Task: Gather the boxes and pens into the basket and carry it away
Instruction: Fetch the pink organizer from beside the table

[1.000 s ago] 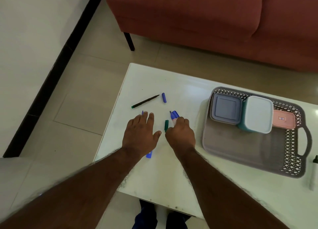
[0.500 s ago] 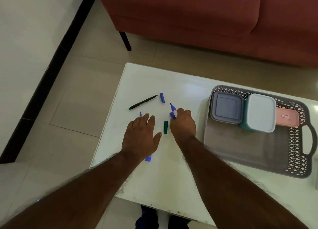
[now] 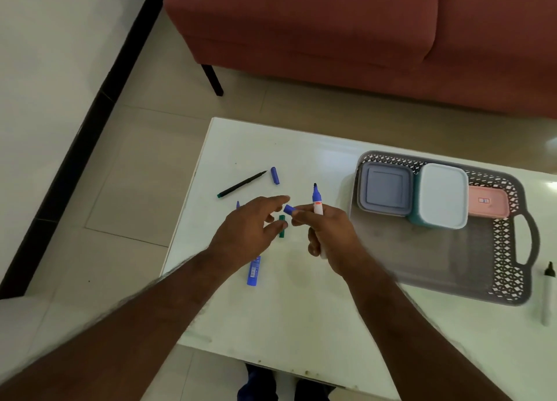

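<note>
My right hand (image 3: 328,232) grips a white marker with a blue tip (image 3: 316,200) upright above the table and pinches a small blue cap (image 3: 288,209) at its fingertips. My left hand (image 3: 250,229) hovers beside it, fingers loosely extended toward that cap and holding nothing. On the white table (image 3: 301,316) lie a thin green pen (image 3: 241,185), another blue cap (image 3: 275,175), a green cap (image 3: 282,226) and a blue marker (image 3: 253,269) partly hidden under my left wrist. The grey basket (image 3: 512,250) at the right holds a grey-lidded box (image 3: 385,189), a white-lidded teal box (image 3: 441,195) and a pink box (image 3: 488,201).
A black-tipped white marker (image 3: 547,292) lies on the table right of the basket's handle. A red sofa (image 3: 331,24) stands beyond the table, its dark leg (image 3: 212,79) on the tiled floor. The table's left edge drops to the floor.
My right hand has lifted the blue-tipped marker off the table and turned it upright, with a blue cap at its fingertips. My left hand has risen off the table toward it.
</note>
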Tool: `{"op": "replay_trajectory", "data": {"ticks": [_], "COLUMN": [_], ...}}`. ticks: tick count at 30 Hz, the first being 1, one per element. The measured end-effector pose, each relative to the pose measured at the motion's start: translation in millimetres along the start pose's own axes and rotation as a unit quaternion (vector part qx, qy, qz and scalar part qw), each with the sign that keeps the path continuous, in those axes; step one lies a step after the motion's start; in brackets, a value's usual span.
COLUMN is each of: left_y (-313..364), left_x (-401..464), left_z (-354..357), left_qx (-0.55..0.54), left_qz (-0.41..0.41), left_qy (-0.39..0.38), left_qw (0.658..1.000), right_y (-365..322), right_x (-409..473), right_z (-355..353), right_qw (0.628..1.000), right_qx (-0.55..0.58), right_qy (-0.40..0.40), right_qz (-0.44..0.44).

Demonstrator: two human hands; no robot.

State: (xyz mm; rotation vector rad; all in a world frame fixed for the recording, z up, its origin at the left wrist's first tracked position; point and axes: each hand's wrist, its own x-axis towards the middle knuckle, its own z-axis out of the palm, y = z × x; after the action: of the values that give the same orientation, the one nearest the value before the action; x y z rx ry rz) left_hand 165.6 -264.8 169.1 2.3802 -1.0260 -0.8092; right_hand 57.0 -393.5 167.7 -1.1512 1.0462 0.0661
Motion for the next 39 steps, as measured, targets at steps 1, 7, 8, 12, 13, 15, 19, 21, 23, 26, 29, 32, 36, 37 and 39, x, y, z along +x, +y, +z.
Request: {"op": "replay_trajectory", "data": {"ticks": [1,7,8,12,13,15,19,21,23,26,29,32,36,37,39], "left_y": [3,21,23,29,29,28,21,16,11,2,-6,-9,-5,-4,-1], "left_x": [-1,-2,-2,-2,-1,2,6,7,10,15,24,38,63,70,81], "left_z": [0,8,10,18,19,19,18,18,16,12,5,-1,2,4,8], "left_qx": [-0.001,0.005,0.0,-0.006,-0.009,-0.027,0.005,0.041,0.064,0.09,0.155,0.219,0.269,0.277,0.286], "left_qz": [0.012,0.048,0.049,0.04,0.029,0.002,-0.026,-0.037,-0.049,-0.058,-0.048,-0.02,0.024,0.03,0.034], "left_qy": [-0.002,-0.001,-0.006,-0.012,-0.008,0.008,0.019,0.011,0.004,0.01,0.005,0.005,-0.005,-0.008,-0.009], "left_qw": [1.0,0.999,0.999,0.999,1.0,1.0,0.999,0.998,0.997,0.994,0.987,0.976,0.963,0.96,0.958], "right_y": [-1,2,3,7,9,12,15,17,20,28,34,40,48,51,55], "right_x": [-5,-19,-20,-20,-20,-19,-18,-14,-7,6,11,20,36,40,46], "right_z": [-5,-28,-31,-35,-35,-34,-31,-24,-13,2,17,26,28,28,30], "right_qw": [1.0,0.999,0.999,0.999,1.0,1.0,0.997,0.995,0.992,0.973,0.948,0.938,0.926,0.923,0.919], "right_qx": [0.0,0.019,0.02,0.014,0.006,-0.005,-0.044,-0.066,-0.092,-0.211,-0.298,-0.316,-0.331,-0.334,-0.338], "right_qy": [-0.013,-0.041,-0.039,-0.024,-0.011,0.011,0.045,0.06,0.072,0.089,0.108,0.142,0.18,0.19,0.201], "right_qz": [0.005,-0.005,-0.008,-0.026,-0.025,-0.019,-0.041,-0.042,-0.037,-0.029,-0.019,-0.004,0.02,0.018,0.015]}}
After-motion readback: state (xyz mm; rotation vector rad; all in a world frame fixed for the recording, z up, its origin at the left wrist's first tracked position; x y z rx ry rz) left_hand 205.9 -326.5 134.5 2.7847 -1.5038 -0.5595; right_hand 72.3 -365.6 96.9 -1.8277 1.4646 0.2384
